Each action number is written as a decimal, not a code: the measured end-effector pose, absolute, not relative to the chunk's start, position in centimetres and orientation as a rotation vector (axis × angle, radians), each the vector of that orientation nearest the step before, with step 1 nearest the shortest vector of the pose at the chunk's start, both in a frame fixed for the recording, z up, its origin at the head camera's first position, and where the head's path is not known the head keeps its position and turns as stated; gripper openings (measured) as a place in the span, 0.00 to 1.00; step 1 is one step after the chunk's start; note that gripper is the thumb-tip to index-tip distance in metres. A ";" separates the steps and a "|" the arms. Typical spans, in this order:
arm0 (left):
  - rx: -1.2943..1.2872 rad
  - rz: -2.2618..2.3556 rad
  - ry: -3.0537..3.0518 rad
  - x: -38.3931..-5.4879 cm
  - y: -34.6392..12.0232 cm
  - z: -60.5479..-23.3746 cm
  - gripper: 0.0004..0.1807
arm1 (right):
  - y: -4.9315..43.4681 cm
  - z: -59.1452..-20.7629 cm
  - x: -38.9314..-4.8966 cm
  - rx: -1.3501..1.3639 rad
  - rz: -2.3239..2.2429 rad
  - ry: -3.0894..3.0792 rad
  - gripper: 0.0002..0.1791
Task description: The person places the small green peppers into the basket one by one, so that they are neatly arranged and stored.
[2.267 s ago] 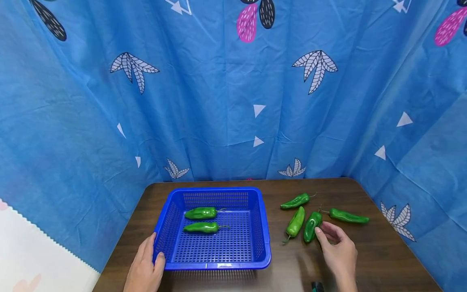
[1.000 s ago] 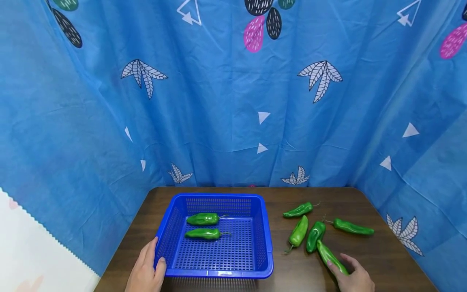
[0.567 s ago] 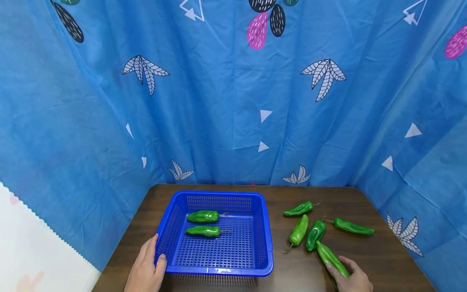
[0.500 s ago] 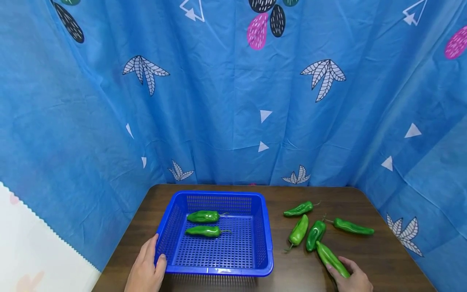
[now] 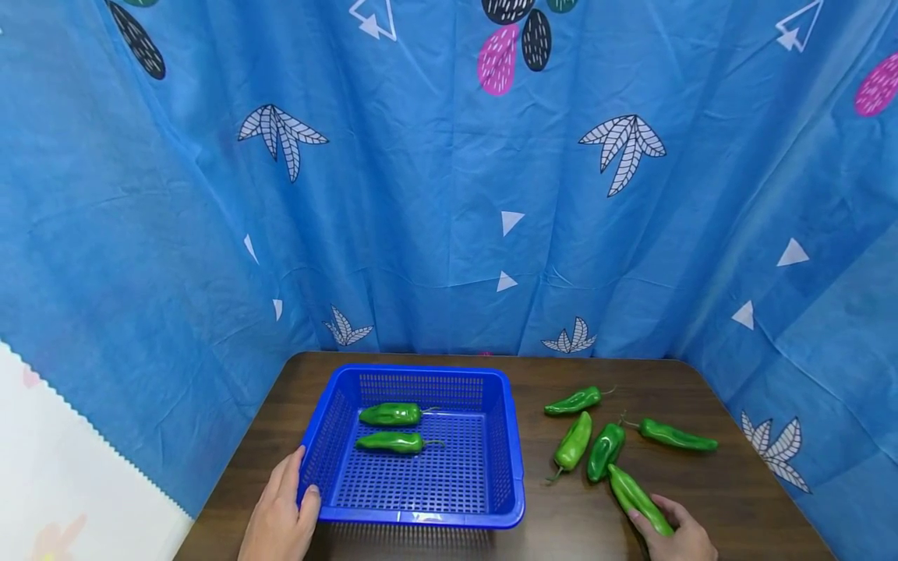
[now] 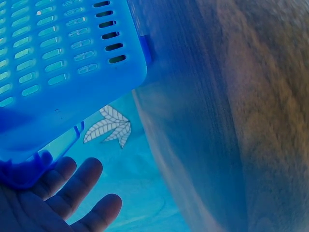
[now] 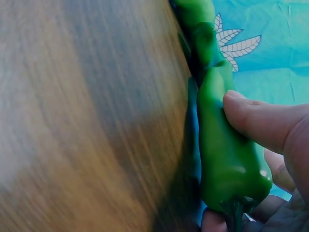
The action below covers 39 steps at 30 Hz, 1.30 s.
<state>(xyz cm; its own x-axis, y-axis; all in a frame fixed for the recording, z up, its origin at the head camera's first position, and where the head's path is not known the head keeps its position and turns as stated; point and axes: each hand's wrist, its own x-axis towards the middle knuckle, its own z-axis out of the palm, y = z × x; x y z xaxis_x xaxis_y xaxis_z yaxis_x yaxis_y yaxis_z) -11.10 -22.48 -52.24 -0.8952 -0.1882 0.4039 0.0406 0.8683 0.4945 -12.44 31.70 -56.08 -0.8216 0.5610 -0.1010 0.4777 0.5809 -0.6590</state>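
Observation:
My right hand pinches a light green pepper low over the table, thumb on one side and fingers on the other. In the right wrist view this pepper has its stem towards the palm. Its tip is close to a darker green pepper; I cannot tell whether they touch. My left hand holds the near left corner of a blue plastic basket, thumb at the rim. From the left wrist, several fingers show outside the basket wall. Inside lie two green peppers, one farther and one nearer.
Right of the basket, a pale green pepper, a small green pepper and a long green pepper lie on the brown wooden table. A blue patterned curtain hangs behind and at the sides.
Earlier my right hand was at the darker pepper. It then moved down and right, and the light green pepper is now in its fingers, held nearly still lately. My left hand stays at the basket.

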 end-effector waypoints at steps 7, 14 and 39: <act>0.092 -0.698 -2.585 -11.1 -22.6 -52.2 0.32 | 31.7 -55.4 -12.3 -0.932 1.153 -2.625 0.53; 0.097 -0.703 -2.578 -11.0 -22.4 -52.2 0.31 | 31.3 -53.8 -12.7 -0.911 1.198 -2.562 0.45; 0.079 -0.691 -2.571 -10.9 -22.6 -52.3 0.32 | 28.9 -50.1 -14.2 -0.745 1.332 -2.517 0.39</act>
<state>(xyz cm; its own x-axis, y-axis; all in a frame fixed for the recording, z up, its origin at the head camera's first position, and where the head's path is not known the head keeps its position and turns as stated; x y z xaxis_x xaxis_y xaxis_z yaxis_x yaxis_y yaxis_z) -10.94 -22.63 -52.26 -0.8860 -0.1738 0.4298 0.0651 0.8712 0.4866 -14.17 28.87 -50.11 -0.8538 0.5174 -0.0585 0.3393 0.4677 -0.8162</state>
